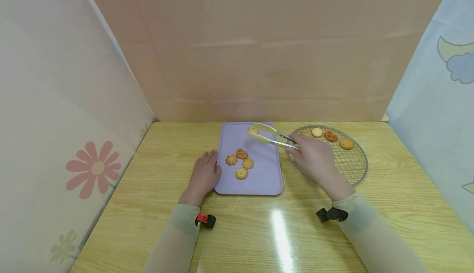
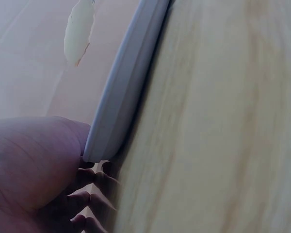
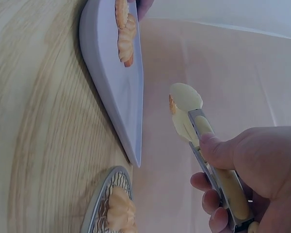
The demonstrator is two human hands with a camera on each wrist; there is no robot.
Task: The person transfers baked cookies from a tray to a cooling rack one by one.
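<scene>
My right hand (image 1: 314, 157) grips metal tongs (image 1: 283, 143) with cream tips, the thumb on one arm and curled fingers on the other. Between the tips is a round golden cookie (image 3: 172, 104), held above the far end of a lilac tray (image 1: 263, 178). On the tray sit a pretzel (image 1: 242, 154), two flower-shaped cookies (image 1: 248, 163) and a round ring-patterned cookie (image 1: 241, 173). At the tray's left edge my left hand (image 1: 204, 173) holds the rim, its thumb over it and its fingers alongside on the table; the fingertips are partly hidden in the left wrist view.
A round wire rack (image 1: 353, 168) stands right of the tray. Along its far side lie a pale round cookie (image 1: 317, 132), another pretzel (image 1: 331, 136) and an orange-brown cookie (image 1: 346, 143); one more is partly behind my right hand. A brown panel (image 1: 259, 59) closes off the table's back.
</scene>
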